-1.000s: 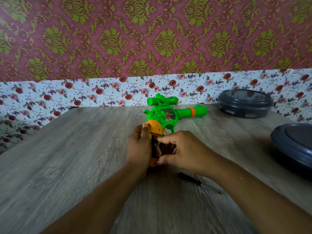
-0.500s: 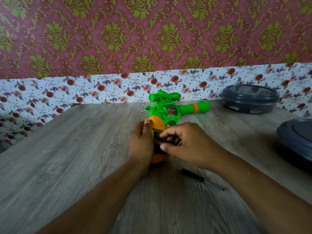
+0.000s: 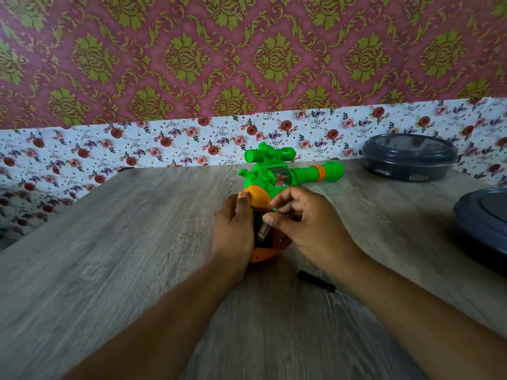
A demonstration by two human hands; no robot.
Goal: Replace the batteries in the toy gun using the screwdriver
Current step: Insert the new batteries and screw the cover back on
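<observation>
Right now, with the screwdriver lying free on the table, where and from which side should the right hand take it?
Probably by the black handle of the screwdriver, the thick end pointing up-left toward the toy gun. It lies flat on the table, its thin shaft running under the right forearm, so the right hand would come down from above, pinching across the handle.

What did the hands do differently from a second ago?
The right hand lifted slightly off the grip's open compartment and now pinches a small cylinder, probably a battery, over it. The left hand still holds the toy gun by its grip. The screwdriver stayed on the table.
</observation>
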